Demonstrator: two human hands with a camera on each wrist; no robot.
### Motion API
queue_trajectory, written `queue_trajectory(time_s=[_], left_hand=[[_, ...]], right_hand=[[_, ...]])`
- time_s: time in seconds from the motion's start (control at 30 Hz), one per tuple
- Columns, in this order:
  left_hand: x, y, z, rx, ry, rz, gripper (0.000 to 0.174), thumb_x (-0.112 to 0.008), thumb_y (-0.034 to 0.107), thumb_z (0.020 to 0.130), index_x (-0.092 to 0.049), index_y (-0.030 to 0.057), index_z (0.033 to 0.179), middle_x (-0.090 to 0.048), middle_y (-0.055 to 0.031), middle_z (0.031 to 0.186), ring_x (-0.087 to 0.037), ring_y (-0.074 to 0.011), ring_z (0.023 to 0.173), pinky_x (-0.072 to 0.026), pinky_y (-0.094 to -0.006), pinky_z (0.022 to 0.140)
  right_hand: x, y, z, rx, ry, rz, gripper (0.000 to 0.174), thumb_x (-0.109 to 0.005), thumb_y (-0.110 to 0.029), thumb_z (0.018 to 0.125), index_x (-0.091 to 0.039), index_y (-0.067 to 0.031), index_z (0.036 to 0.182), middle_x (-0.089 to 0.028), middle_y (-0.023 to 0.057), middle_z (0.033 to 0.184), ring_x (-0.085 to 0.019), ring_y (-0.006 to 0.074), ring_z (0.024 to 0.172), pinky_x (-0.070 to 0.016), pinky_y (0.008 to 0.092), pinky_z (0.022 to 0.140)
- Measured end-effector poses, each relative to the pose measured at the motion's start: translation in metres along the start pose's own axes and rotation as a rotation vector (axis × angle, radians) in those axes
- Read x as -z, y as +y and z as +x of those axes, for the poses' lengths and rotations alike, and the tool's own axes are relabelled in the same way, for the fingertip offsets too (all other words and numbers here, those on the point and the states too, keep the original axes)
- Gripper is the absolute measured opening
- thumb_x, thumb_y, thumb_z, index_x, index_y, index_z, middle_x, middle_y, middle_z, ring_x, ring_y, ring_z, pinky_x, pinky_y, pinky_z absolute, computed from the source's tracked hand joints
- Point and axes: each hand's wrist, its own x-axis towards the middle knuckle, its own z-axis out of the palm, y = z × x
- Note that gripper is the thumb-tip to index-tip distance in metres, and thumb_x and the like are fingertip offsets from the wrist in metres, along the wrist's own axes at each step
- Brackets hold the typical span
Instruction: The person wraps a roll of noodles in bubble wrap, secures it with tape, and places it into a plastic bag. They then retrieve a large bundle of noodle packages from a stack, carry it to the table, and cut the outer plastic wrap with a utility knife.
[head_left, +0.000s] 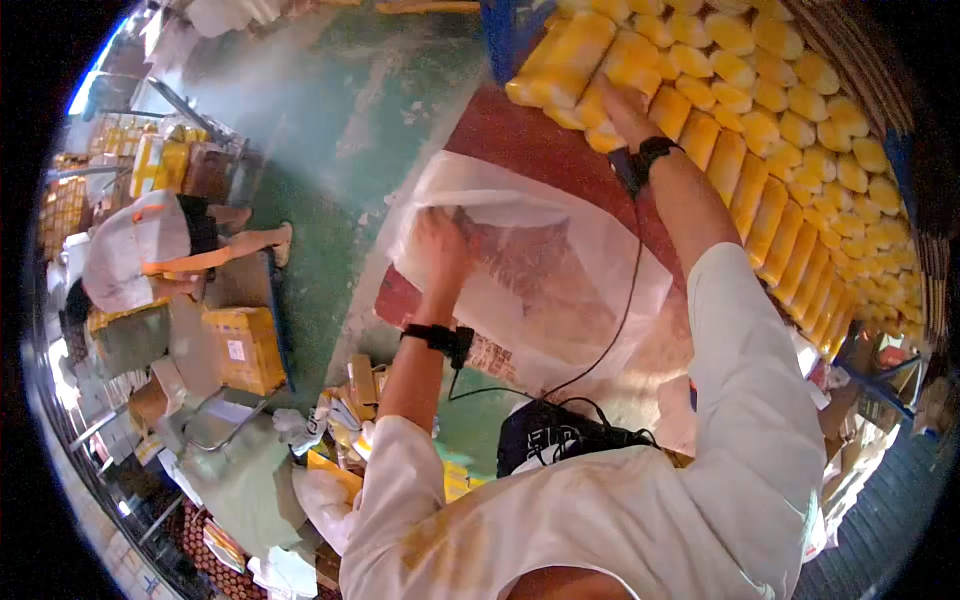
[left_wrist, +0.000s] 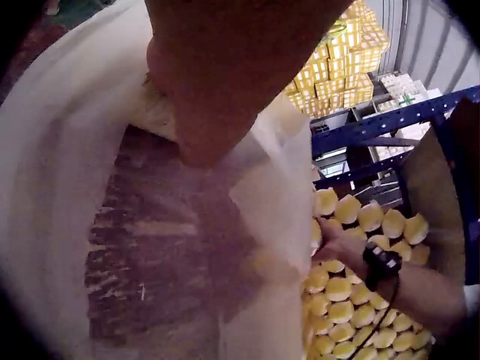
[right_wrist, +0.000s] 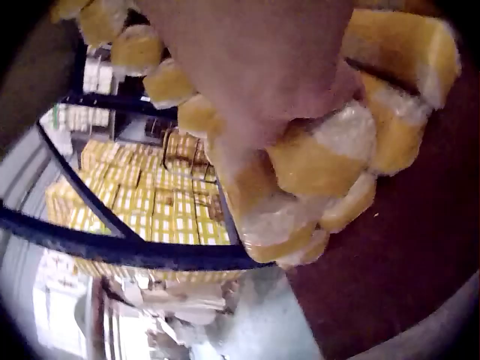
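Observation:
A large translucent plastic bag (head_left: 580, 270) lies spread over a dark red tabletop (head_left: 510, 135). My left hand (head_left: 440, 245) grips the bag near its raised edge, its fingers partly hidden by the film. Seen from the left wrist, the bag (left_wrist: 60, 195) hangs around that hand (left_wrist: 206, 97). My right hand (head_left: 627, 112) reaches to the far end of a stack of yellow-and-clear wrapped packs (head_left: 735, 160). Up close in the right wrist view, the right hand (right_wrist: 262, 67) grips a rounded yellow pack (right_wrist: 322, 161) at the stack's corner, with other packs pressed around it.
Blue metal framing (head_left: 510, 45) stands behind the stack. A black cloth item (head_left: 560, 435) lies against my body, and a cable runs between my wrists. To the left, another person (head_left: 140, 250) bends beside a yellow taped carton (head_left: 243, 350). Stacked yellow boxes (right_wrist: 150, 195) fill the background.

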Motion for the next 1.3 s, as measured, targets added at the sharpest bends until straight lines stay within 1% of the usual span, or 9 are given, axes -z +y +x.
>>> queue_trajectory(time_s=[0.07,0.13,0.27,0.47,0.6,0.7,0.87,1.13,1.3], left_hand=[[-0.007,-0.010,0.002,0.062,-0.098,0.022,0.082,-0.059,0.049,0.093,-0.026,0.0045,0.154,-0.024,-0.0192,0.160,-0.022,-0.0423,0.147,-0.0162,-0.0499,0.122],[0.041,-0.094,0.093,0.223,0.414,-0.358,0.067,-0.054,0.042,0.096,-0.036,0.0020,0.147,-0.034,-0.0202,0.154,-0.030,-0.0389,0.143,-0.0222,-0.0472,0.120],[0.066,-0.152,0.162,0.280,0.731,-1.422,0.049,-0.047,0.032,0.101,-0.052,-0.0011,0.136,-0.050,-0.0212,0.143,-0.043,-0.0332,0.136,-0.0324,-0.0432,0.115],[0.117,-0.141,0.155,0.273,-0.269,-1.364,0.046,-0.050,0.034,0.101,-0.055,0.0030,0.134,-0.056,-0.0175,0.136,-0.050,-0.0299,0.129,-0.0398,-0.0432,0.109],[0.147,-0.125,0.120,0.171,-0.568,-1.226,0.044,-0.052,0.035,0.101,-0.056,0.0057,0.133,-0.061,-0.0151,0.131,-0.055,-0.0278,0.124,-0.0448,-0.0433,0.105],[0.160,-0.084,0.093,0.178,-0.601,-1.218,0.048,-0.055,0.042,0.098,-0.057,0.0074,0.132,-0.064,-0.0130,0.125,-0.061,-0.0278,0.113,-0.0509,-0.0437,0.097],[0.178,-0.030,0.050,0.222,-0.492,-1.282,0.065,-0.058,0.058,0.091,-0.053,0.0101,0.135,-0.063,-0.0120,0.126,-0.064,-0.0309,0.106,-0.0553,-0.0491,0.088],[0.176,0.090,-0.133,-0.107,-0.410,-1.462,0.067,-0.053,0.055,0.097,-0.042,0.0116,0.146,-0.057,-0.0139,0.136,-0.061,-0.0307,0.116,-0.0524,-0.0485,0.094],[0.127,0.135,-0.251,-0.370,-0.294,-1.487,0.075,-0.051,0.059,0.096,-0.038,0.0086,0.150,-0.056,-0.0164,0.137,-0.059,-0.0332,0.117,-0.0526,-0.0474,0.094]], right_hand=[[0.007,-0.026,-0.037,-0.071,-0.025,-0.057,0.062,-0.037,-0.049,0.106,-0.036,-0.0068,0.152,-0.050,0.0109,0.147,-0.049,0.0257,0.132,-0.0315,0.0421,0.116],[-0.077,-0.002,0.099,0.419,0.056,-0.252,0.062,-0.040,-0.048,0.105,-0.039,-0.0043,0.149,-0.054,0.0151,0.141,-0.053,0.0292,0.126,-0.0371,0.0445,0.111],[-0.052,0.008,0.040,0.232,0.207,-0.366,0.057,-0.058,-0.041,0.096,-0.052,-0.0005,0.135,-0.064,0.0249,0.116,-0.065,0.0340,0.098,-0.0503,0.0473,0.092],[-0.011,0.219,-0.169,0.278,0.641,-0.595,0.050,-0.070,-0.029,0.083,-0.058,-0.0034,0.123,-0.062,0.0224,0.109,-0.058,0.0374,0.107,-0.0475,0.0478,0.094],[0.056,0.365,-0.332,0.015,0.508,-0.755,0.052,-0.067,-0.018,0.081,-0.055,-0.0048,0.130,-0.056,0.0182,0.127,-0.050,0.0351,0.123,-0.0427,0.0458,0.104],[0.088,0.394,-0.425,-0.293,0.986,-0.956,0.072,-0.065,-0.006,0.072,-0.044,0.0001,0.140,-0.048,0.0229,0.136,-0.045,0.0393,0.129,-0.0399,0.0494,0.108],[0.126,0.419,-0.517,-0.607,0.866,-1.103,0.058,-0.055,-0.006,0.087,-0.039,0.0033,0.142,-0.046,0.0247,0.144,-0.046,0.0413,0.130,-0.0434,0.0504,0.105],[0.180,0.495,-0.578,0.173,0.700,-0.539,0.030,-0.064,-0.018,0.087,-0.069,-0.0046,0.113,-0.062,0.0150,0.133,-0.062,0.0335,0.115,-0.0511,0.0421,0.098],[0.293,0.478,-0.511,-0.242,0.172,-0.693,0.042,-0.062,-0.043,0.095,-0.068,-0.0068,0.115,-0.070,0.0156,0.114,-0.067,0.0349,0.104,-0.0542,0.0435,0.089]])
